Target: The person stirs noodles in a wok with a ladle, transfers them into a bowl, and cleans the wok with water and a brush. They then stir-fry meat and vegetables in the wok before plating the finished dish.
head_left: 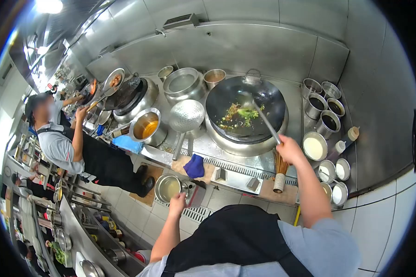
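My right hand (289, 150) is closed round the handle of a metal ladle (266, 119), whose bowl end is over the food in a large black wok (222, 97). Chopped green and brown food (246, 114) lies in the wok. Down in front of the stove, my left hand (178, 203) grips the handle of a steel pot (160, 190) with pale liquid in it. A perforated skimmer (186, 115) rests left of the wok. Near the stove's front edge are a dark blue cloth (194, 166) and a bamboo brush (280, 174).
Metal cups of dark sauces (329, 122) and white contents (315, 146), with squeeze bottles (346, 139), stand at the right. A pot of orange liquid (149, 128) is at the left. Beyond it a co-worker (64, 143) holds a strainer over another wok (122, 94).
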Demonstrator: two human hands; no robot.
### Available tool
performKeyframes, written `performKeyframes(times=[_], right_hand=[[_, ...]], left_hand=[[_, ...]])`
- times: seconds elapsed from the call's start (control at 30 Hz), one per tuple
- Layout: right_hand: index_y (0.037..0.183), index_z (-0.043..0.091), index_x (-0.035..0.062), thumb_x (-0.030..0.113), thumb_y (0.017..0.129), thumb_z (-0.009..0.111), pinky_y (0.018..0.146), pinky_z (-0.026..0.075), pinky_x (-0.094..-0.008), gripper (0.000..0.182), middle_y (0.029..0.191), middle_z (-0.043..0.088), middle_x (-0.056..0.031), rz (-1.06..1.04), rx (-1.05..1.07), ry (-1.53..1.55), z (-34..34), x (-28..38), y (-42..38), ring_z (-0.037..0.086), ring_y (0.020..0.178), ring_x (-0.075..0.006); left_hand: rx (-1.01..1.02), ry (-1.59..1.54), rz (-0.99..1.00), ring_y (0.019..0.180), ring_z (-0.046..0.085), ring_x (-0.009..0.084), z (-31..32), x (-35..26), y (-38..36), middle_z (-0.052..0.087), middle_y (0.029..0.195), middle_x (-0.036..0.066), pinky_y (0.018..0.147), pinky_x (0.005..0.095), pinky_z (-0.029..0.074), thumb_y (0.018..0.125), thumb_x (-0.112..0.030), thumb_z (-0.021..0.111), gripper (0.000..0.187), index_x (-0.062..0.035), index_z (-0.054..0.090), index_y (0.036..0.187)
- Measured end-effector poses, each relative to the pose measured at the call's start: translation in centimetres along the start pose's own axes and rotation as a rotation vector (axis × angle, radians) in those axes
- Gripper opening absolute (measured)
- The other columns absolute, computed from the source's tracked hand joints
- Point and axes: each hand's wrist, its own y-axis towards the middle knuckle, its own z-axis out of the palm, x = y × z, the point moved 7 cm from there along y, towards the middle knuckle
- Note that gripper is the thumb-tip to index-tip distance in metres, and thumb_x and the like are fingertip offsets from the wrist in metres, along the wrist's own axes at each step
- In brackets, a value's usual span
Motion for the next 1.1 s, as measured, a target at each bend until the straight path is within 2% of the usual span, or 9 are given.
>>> performKeyframes(times=[0.1, 0.17, 0.27, 0.37, 0.43, 0.57, 0.8, 0.93, 1.1], right_hand=[[0.135, 0.046, 0.0110, 0.017, 0.085, 0.050, 0.083, 0.048, -0.0420, 0.051, 0.105, 0.063, -0.0240, 0.009, -0.179, -0.105, -0.3, 0.4, 4.4, 0.061, 0.096, -0.0366], [0.137, 0.044, 0.0113, 0.018, 0.085, 0.049, 0.084, 0.048, -0.0436, 0.052, 0.107, 0.062, -0.0248, 0.013, -0.270, -0.219, 0.3, 1.3, 5.2, 0.061, 0.098, -0.0375], [0.139, 0.040, 0.0153, 0.021, 0.084, 0.051, 0.085, 0.048, -0.0450, 0.056, 0.108, 0.061, -0.0248, -0.023, -0.131, -0.216, 3.0, 1.4, 5.3, 0.061, 0.097, -0.0376], [0.138, 0.044, 0.0184, 0.018, 0.084, 0.051, 0.081, 0.049, -0.0456, 0.055, 0.101, 0.064, -0.0232, -0.206, 0.018, -0.316, 2.0, 1.2, 0.9, 0.063, 0.091, -0.0376], [0.135, 0.047, 0.0196, 0.015, 0.083, 0.051, 0.074, 0.050, -0.0456, 0.052, 0.092, 0.065, -0.0199, -0.065, 0.019, -0.603, -2.3, 3.6, -4.1, 0.064, 0.080, -0.0366], [0.129, 0.053, 0.0183, 0.014, 0.081, 0.054, 0.066, 0.050, -0.0430, 0.048, 0.080, 0.064, -0.0161, -0.146, -0.163, -0.968, -6.6, 5.3, -10.0, 0.063, 0.071, -0.0332], [0.130, 0.052, 0.0143, 0.014, 0.078, 0.061, 0.068, 0.049, -0.0399, 0.054, 0.081, 0.064, -0.0174, 0.112, 0.070, -0.515, -9.9, 8.6, -15.4, 0.063, 0.073, -0.0323], [0.129, 0.053, 0.0135, 0.019, 0.081, 0.058, 0.077, 0.049, -0.0455, 0.048, 0.091, 0.064, -0.0224, 0.107, -0.158, -0.725, -5.0, 5.1, -9.1, 0.062, 0.086, -0.0393], [0.130, 0.051, 0.0092, 0.018, 0.082, 0.056, 0.080, 0.049, -0.0441, 0.049, 0.095, 0.064, -0.0251, 0.164, -0.387, -0.230, -1.2, 1.6, -3.3, 0.062, 0.089, -0.0396]], left_hand=[[-0.108, 0.404, 0.342, 0.067, 0.064, 0.0321, 2.4, -5.5, 4.5, 0.061, 0.066, 0.016, 0.064, 0.0399, 0.051, 0.088, -0.027, 0.055, 0.031, 0.0020, 0.066, 0.087], [-0.108, 0.509, 0.479, 0.088, 0.062, 0.0386, 4.4, -9.0, 6.4, 0.064, 0.086, 0.021, 0.081, 0.0430, 0.048, 0.085, -0.030, 0.059, 0.036, 0.0020, 0.065, 0.099], [-0.142, 0.758, 0.630, 0.102, 0.058, 0.0350, 7.3, -11.8, 8.1, 0.061, 0.106, 0.020, 0.090, 0.0430, 0.045, 0.080, -0.035, 0.065, 0.048, 0.0000, 0.060, 0.112], [-0.075, 0.968, 0.497, 0.108, 0.055, 0.0346, 9.0, -12.5, 8.7, 0.057, 0.114, 0.020, 0.092, 0.0420, 0.045, 0.075, -0.040, 0.069, 0.058, -0.0004, 0.057, 0.116], [-0.051, 0.962, 0.503, 0.108, 0.054, 0.0345, 9.3, -11.2, 10.3, 0.057, 0.112, 0.019, 0.092, 0.0423, 0.045, 0.073, -0.042, 0.071, 0.061, 0.0002, 0.057, 0.114], [-0.045, 0.959, 0.469, 0.106, 0.055, 0.0348, 8.8, -10.5, 11.3, 0.057, 0.110, 0.020, 0.091, 0.0418, 0.046, 0.072, -0.043, 0.071, 0.059, 0.0016, 0.058, 0.109], [0.172, 0.950, 0.388, 0.099, 0.061, 0.0356, 9.5, -9.2, 14.4, 0.063, 0.105, 0.023, 0.089, 0.0406, 0.048, 0.072, -0.043, 0.071, 0.060, 0.0028, 0.058, 0.107], [0.275, 0.895, 0.356, 0.096, 0.063, 0.0325, 9.3, -8.9, 15.0, 0.064, 0.101, 0.021, 0.088, 0.0377, 0.048, 0.074, -0.041, 0.070, 0.058, 0.0052, 0.058, 0.108], [0.550, -0.289, -0.042, 0.090, 0.064, 0.0205, 6.9, -7.7, 14.2, 0.065, 0.102, 0.011, 0.084, 0.0318, 0.049, 0.083, -0.024, 0.068, 0.043, 0.0032, 0.057, 0.114]])
